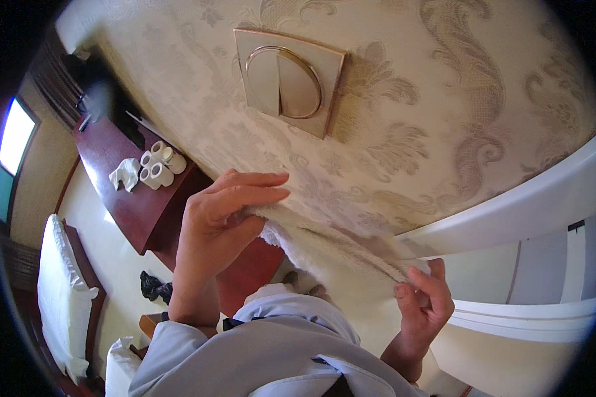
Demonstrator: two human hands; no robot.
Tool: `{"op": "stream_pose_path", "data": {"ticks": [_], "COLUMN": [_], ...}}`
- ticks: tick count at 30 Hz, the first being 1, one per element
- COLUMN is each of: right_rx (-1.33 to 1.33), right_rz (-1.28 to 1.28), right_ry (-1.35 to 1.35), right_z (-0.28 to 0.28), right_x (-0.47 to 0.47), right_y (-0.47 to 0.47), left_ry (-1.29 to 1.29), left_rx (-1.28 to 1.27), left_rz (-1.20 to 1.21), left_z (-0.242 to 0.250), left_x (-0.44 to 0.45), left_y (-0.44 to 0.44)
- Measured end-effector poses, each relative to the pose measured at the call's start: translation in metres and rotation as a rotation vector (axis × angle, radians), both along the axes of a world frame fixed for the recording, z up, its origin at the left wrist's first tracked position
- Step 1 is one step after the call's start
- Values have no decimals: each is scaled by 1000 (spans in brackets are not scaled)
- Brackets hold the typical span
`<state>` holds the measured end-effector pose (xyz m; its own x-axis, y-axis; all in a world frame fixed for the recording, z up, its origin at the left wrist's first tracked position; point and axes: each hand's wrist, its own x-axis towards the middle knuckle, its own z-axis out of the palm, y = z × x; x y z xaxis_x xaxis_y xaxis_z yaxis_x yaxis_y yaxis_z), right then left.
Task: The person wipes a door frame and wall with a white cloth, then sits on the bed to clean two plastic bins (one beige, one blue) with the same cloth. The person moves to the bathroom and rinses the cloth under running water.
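A pale, fluffy cloth (323,243) is stretched between my two hands, close to a wall with patterned wallpaper (387,164). My left hand (223,218) grips its upper left end between thumb and fingers, two fingers extended toward the wall. At the lower right, my right hand (422,297) pinches the other end between thumb and fingertips. Above both hands, a square light switch (289,82) with a round, two-part rocker is mounted on the wall. The cloth does not touch the switch.
Several white toilet paper rolls (161,166) and a crumpled white cloth (125,174) lie on a dark red wooden desk (114,149) at left. Beyond are a bed with white bedding (62,297) and black plastic bags (154,288) on the floor. A white door frame (506,203) edges the wall at right.
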<state>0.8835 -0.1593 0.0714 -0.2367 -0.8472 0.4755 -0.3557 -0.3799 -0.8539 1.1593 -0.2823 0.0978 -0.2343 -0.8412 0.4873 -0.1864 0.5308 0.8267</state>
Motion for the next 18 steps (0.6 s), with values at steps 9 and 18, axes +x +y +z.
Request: {"op": "stream_pose_path", "data": {"ticks": [9, 18], "right_rx": [-105, -247], "right_rz": [-440, -397], "right_ry": [609, -147], "right_z": [3, 9], "right_x": [33, 45], "right_y": [-12, -45], "left_ry": [-42, 17], "left_rx": [-121, -10], "left_rz": [66, 278], "left_z": [-6, -17], "left_x": [18, -18], "left_y": [-22, -37]}}
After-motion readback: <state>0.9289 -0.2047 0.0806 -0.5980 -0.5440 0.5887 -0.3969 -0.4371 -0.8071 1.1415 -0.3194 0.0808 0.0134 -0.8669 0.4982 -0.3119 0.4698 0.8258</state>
